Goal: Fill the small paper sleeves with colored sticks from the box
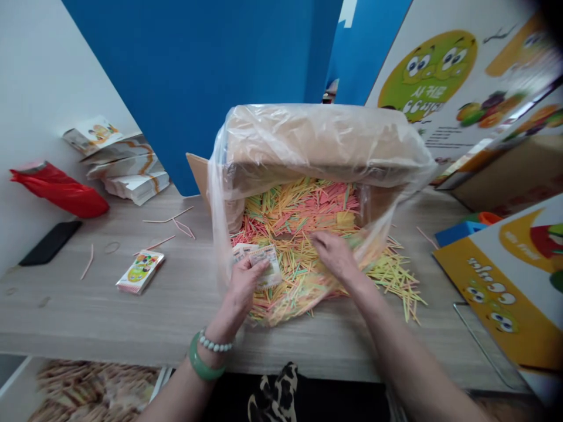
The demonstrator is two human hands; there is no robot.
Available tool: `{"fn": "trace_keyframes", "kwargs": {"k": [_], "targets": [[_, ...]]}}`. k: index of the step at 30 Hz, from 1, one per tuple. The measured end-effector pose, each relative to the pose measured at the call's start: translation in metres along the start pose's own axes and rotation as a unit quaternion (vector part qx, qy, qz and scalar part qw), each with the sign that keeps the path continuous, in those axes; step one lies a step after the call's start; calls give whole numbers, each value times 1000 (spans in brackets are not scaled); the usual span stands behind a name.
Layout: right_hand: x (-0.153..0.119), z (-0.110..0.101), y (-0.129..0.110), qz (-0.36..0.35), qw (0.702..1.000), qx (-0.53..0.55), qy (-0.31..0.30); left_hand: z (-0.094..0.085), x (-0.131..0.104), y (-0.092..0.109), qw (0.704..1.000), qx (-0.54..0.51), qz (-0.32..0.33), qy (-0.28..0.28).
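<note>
A cardboard box lined with a clear plastic bag (325,138) lies open toward me, full of thin yellow, pink and green sticks (303,205). Some sticks spill onto the table at the right. My left hand (246,281), wearing a bead bracelet and a green bangle, is closed on small printed packets (269,266) at the box's left front. Over the sticks, right of the packets, is my right hand (334,252). Its fingers are bunched together and blurred; what they hold, if anything, is too small to make out.
On the table (185,316), a printed packet (141,271), loose sticks and rubber bands lie left of the box. Farther left are a black phone-like object (50,242), a red bag (61,190) and stacked cartons (132,167). Printed boxes (505,281) stand right. An open drawer (21,384) is below.
</note>
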State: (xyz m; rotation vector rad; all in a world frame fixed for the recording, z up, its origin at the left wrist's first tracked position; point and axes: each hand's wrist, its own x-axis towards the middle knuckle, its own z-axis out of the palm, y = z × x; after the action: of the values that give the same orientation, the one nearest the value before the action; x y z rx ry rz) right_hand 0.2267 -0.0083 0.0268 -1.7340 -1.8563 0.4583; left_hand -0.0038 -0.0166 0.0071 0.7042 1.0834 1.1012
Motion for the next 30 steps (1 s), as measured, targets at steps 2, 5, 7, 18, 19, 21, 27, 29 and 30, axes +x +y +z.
{"fn": "trace_keyframes", "kwargs": {"k": [2, 5, 7, 18, 19, 21, 27, 29, 30], "targets": [[14, -15, 24, 8, 976, -215, -22, 1, -4, -3, 1000, -1, -15, -22], [29, -19, 42, -10, 922, -380, -78, 2, -9, -7, 997, 13, -44, -67], [35, -14, 45, -34, 904, -416, -95, 2, -10, -9, 994, 19, -59, -84], [47, -9, 54, -47, 893, -429, -127, -8, -5, -11, 992, -11, -91, -86], [47, -10, 54, -43, 893, -428, -130, -8, -4, -11, 994, -10, -83, -74], [47, -10, 54, -45, 895, -424, -129, -9, -3, -10, 997, -5, -61, -51], [40, -13, 44, -53, 937, -343, -39, -12, -4, -3, 997, 42, -3, -59], [40, -10, 39, -27, 960, -279, -21, -13, -7, -2, 995, 71, 44, -51], [40, -8, 36, -13, 968, -249, -13, -13, -8, -1, 993, 83, 71, -49]]}}
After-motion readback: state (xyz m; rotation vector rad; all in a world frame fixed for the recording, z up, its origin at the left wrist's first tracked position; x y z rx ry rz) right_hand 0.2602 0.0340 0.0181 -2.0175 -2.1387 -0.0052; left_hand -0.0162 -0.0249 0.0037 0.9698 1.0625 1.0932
